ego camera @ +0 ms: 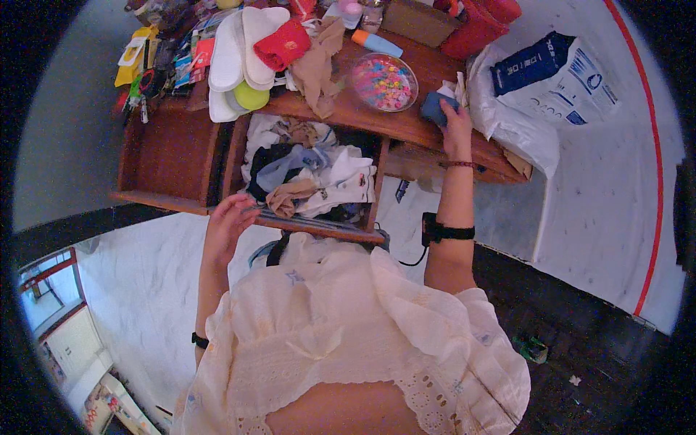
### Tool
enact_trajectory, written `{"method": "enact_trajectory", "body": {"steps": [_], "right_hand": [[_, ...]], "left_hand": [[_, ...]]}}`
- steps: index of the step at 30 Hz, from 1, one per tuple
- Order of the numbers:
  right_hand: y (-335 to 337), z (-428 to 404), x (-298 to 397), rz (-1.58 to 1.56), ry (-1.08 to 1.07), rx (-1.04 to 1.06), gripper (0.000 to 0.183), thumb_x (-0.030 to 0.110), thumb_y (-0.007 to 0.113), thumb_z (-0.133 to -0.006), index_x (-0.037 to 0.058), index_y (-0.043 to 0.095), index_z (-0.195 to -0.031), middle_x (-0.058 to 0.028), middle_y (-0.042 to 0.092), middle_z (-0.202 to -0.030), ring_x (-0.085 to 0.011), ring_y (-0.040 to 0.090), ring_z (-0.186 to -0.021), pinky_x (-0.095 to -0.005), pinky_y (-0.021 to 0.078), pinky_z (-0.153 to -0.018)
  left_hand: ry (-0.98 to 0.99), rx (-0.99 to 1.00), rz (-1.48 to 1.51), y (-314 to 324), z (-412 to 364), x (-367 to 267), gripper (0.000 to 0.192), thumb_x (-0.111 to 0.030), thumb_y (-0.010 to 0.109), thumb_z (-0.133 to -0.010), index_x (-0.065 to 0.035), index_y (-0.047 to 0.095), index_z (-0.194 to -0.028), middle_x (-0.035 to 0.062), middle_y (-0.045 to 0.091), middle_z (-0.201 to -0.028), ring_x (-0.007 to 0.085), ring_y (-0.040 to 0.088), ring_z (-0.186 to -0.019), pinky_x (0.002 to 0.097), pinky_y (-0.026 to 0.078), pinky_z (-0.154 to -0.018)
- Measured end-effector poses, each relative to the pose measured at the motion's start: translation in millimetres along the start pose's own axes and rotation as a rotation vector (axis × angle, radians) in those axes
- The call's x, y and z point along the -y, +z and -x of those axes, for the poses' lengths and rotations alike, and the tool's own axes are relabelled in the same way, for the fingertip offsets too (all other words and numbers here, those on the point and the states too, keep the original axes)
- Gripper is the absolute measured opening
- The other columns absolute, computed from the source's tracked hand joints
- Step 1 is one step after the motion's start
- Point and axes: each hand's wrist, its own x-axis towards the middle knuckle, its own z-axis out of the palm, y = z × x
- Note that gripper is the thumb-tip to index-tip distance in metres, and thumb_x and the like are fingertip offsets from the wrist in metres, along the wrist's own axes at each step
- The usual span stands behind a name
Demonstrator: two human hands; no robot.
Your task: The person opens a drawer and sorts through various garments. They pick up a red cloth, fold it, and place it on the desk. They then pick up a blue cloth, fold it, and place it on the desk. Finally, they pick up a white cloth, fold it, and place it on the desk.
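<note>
My right hand (457, 126) grips a small dark blue item (434, 107) at the right of the wooden desktop (348, 117). What exactly it is I cannot tell. White paper pieces (449, 89) lie just behind it. To its left stands a clear round container (383, 81) of colourful beads or small hair ties. My left hand (231, 217), fingers slightly apart and holding nothing visible, is by the front left corner of a pulled-out drawer (380, 187). In that drawer lie white socks (348, 182), tan hosiery (288, 198) and dark fabric (266, 163).
A second drawer (168, 152) is pulled out at left. On the desktop are white insoles (227, 51), a red cloth bundle (283, 44), brown crumpled fabric (321, 65), an orange-capped blue tube (377, 43) and a brown box (420, 22). A printed plastic bag (560, 81) stands by the right wall.
</note>
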Motion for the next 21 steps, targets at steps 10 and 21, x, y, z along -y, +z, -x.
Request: {"method": "enact_trajectory", "body": {"steps": [10,21], "right_hand": [[27,26,-14,1.322,-0.611,-0.286,0.037,0.032,0.051,-0.087,0.0016,0.056,-0.108,-0.0214,0.056,-0.097,-0.0377,0.051,-0.095,-0.0456,0.0415,-0.084],[96,139,12,0.690,-0.430,0.444,0.032,0.017,0.058,-0.082,0.0031,0.054,-0.111,-0.0131,0.057,-0.110,-0.0287,0.052,-0.102,-0.0372,0.0411,-0.089]], "left_hand": [[0.271,-0.183,-0.491,-5,-23,6,0.024,-0.012,0.054,-0.087,-0.0033,0.053,-0.109,0.0082,0.058,-0.107,0.0201,0.058,-0.092,0.0288,0.045,-0.081],[0.572,0.071,-1.340,33,-63,27,0.053,-0.020,0.066,-0.074,-0.0093,0.047,-0.122,0.0162,0.042,-0.129,0.0350,0.040,-0.119,0.0408,0.036,-0.097]]}}
